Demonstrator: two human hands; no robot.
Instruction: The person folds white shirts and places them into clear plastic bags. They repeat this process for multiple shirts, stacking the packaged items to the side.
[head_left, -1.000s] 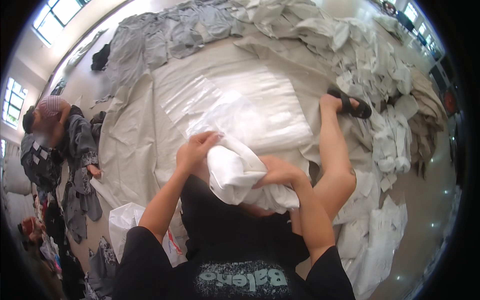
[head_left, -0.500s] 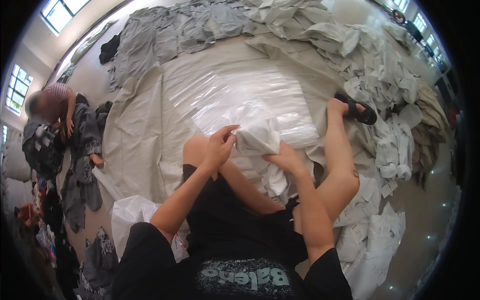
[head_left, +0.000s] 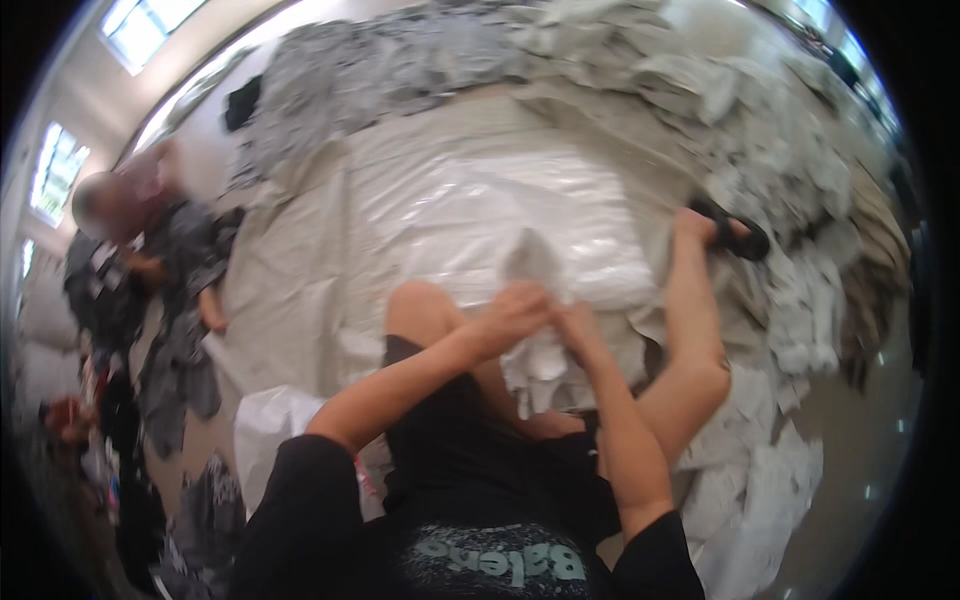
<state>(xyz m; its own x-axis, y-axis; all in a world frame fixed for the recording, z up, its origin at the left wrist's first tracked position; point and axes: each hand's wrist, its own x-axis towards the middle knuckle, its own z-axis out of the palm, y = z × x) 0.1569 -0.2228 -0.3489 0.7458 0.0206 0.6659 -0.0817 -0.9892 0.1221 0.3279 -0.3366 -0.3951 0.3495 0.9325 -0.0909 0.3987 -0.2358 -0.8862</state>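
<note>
Both hands meet above my lap on a bunched white cloth (head_left: 540, 365). A pale peak of it stands up beyond my fingers, and the rest hangs down between my legs. My left hand (head_left: 516, 308) is closed on the cloth from the left. Close beside it, my right hand (head_left: 577, 328) is closed on the cloth too. Motion blur hides the fingertips and the cloth's exact kind. Just beyond my hands lies a stack of clear plastic bags (head_left: 590, 205), spread flat and shiny.
A beige sheet (head_left: 290, 270) covers the floor. Grey garments (head_left: 370, 65) are heaped at the far side, white garments (head_left: 800, 180) at the right. Filled white packages (head_left: 760, 500) lie near my right, a white plastic bag (head_left: 265, 430) at my left. Another person (head_left: 150, 200) bends over dark garments.
My hands have come together; the left moved right and nearer. The cloth, earlier spread between them, is now gathered. The whole view has shifted slightly to the right and blurred.
</note>
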